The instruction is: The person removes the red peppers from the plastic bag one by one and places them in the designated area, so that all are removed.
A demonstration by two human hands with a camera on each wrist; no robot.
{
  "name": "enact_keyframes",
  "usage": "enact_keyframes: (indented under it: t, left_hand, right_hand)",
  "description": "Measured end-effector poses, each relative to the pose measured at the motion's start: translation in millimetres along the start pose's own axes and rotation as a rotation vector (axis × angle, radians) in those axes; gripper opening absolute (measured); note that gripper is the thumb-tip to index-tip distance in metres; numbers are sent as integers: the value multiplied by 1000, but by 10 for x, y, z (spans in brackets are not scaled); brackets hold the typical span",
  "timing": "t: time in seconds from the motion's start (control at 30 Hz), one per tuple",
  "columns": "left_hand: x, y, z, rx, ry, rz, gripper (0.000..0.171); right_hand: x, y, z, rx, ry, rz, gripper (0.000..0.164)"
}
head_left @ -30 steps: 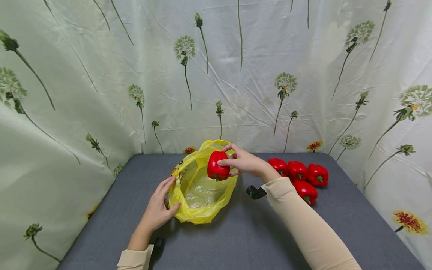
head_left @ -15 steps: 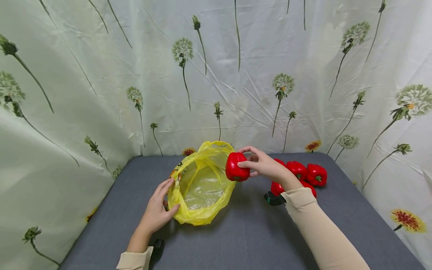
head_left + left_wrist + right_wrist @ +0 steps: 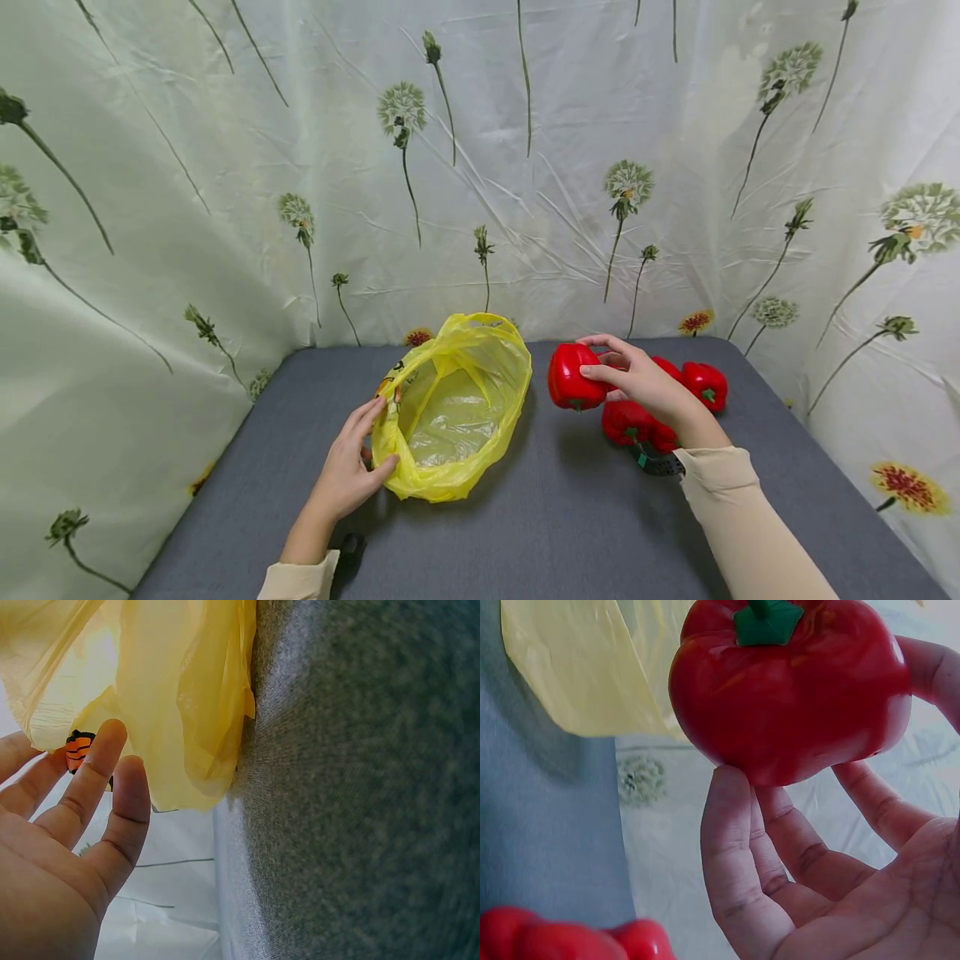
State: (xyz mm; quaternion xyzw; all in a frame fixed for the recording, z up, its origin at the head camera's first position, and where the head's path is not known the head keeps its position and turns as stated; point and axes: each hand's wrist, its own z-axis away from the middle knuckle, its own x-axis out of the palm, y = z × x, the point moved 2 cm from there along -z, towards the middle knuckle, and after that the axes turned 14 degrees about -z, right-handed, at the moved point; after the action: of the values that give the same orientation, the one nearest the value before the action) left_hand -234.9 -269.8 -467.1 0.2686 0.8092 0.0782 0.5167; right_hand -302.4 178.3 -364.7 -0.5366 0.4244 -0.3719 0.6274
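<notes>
A red bell pepper [image 3: 572, 377] with a green stem is held above the table by my right hand [image 3: 651, 385], thumb on one side and fingers on the other. The right wrist view shows the pepper [image 3: 795, 697] up close against the fingertips. To the left stands a yellow plastic bag [image 3: 390, 479], its mouth wide and its inside bare. My left hand [image 3: 347, 467] rests against the bag's left side. In the left wrist view its fingers [image 3: 97, 761] lie loosely extended along the bag's wall [image 3: 165, 697], near an orange and black print.
Several more red bell peppers [image 3: 703, 385] sit grouped on the right of the grey table [image 3: 480, 550], partly hidden behind my right hand and wrist. A pale curtain [image 3: 555, 108] with a dandelion print hangs behind the table and along its sides.
My right hand has carried the bell pepper rightward, from over the bag's mouth to clear of the bag, near the other peppers. The left hand and the bag have hardly moved.
</notes>
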Motion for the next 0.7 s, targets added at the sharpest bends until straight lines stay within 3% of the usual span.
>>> enact_keyframes:
  t: [0.43,0.7]
  left_hand:
    - [-17,29,-11,-25,-24,25,86]
    - [-18,32,-6,-15,-20,20,85]
  right_hand:
    - [-420,121,367,-18,90,-26,63]
    - [-734,204,570,-30,141,-49,47]
